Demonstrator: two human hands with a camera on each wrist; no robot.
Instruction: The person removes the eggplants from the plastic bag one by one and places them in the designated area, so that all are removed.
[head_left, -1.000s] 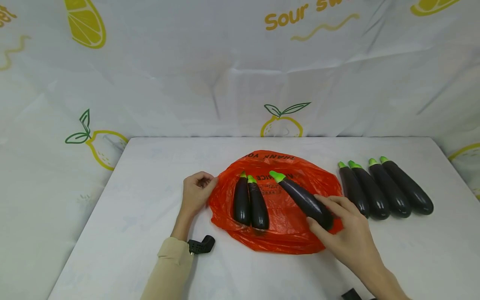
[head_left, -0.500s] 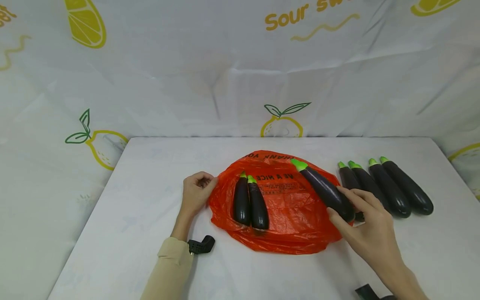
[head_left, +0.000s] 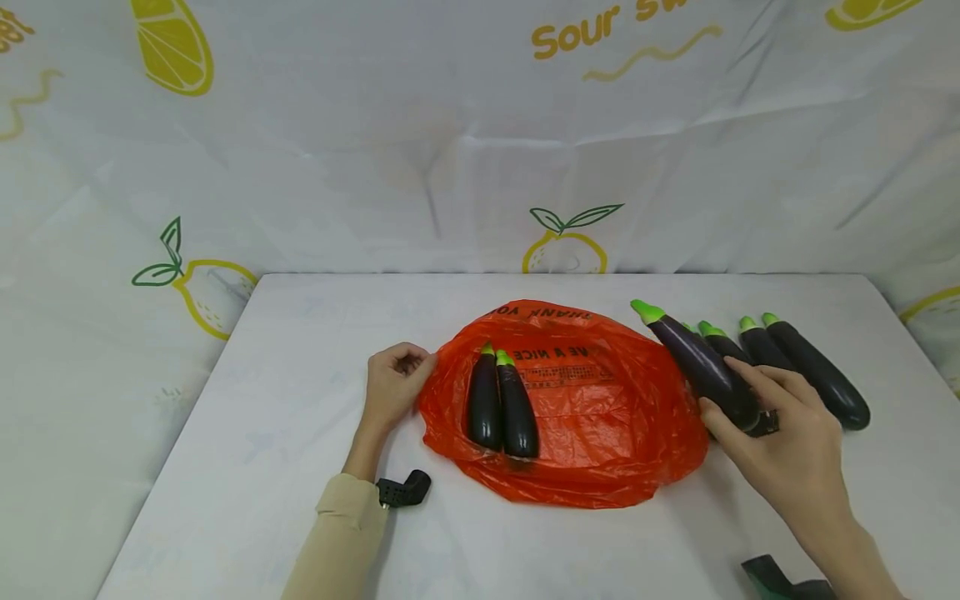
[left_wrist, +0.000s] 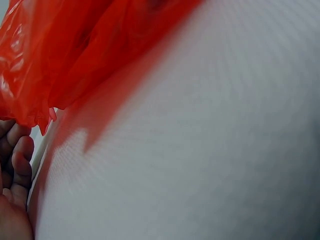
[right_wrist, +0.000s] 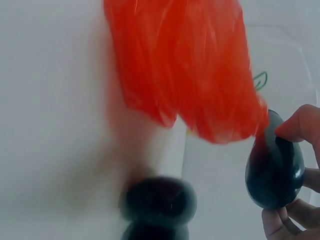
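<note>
My left hand point(head_left: 393, 383) pinches the left rim of a red plastic bag point(head_left: 592, 425), which lies with its mouth spread wide. Two dark eggplants with green stems, a left one point(head_left: 484, 404) and a right one point(head_left: 517, 408), rest side by side inside it. My right hand point(head_left: 795, 442) grips a third eggplant point(head_left: 701, 367) by its thick end, thumb on one side and fingers on the other. That eggplant is raised, stem pointing away to the left, just past the bag's right rim. In the right wrist view the held eggplant point(right_wrist: 275, 172) shows end-on, beside the bag point(right_wrist: 185, 65).
Several more eggplants point(head_left: 817, 371) lie in a row at the table's right, partly hidden behind my right hand and the held one. The white table point(head_left: 247, 467) meets a lemon-printed cloth point(head_left: 360, 167) at its far edge.
My right hand has carried the eggplant to the right, from over the bag to beside its right rim, in front of the row. The left hand and the two bagged eggplants stayed put.
</note>
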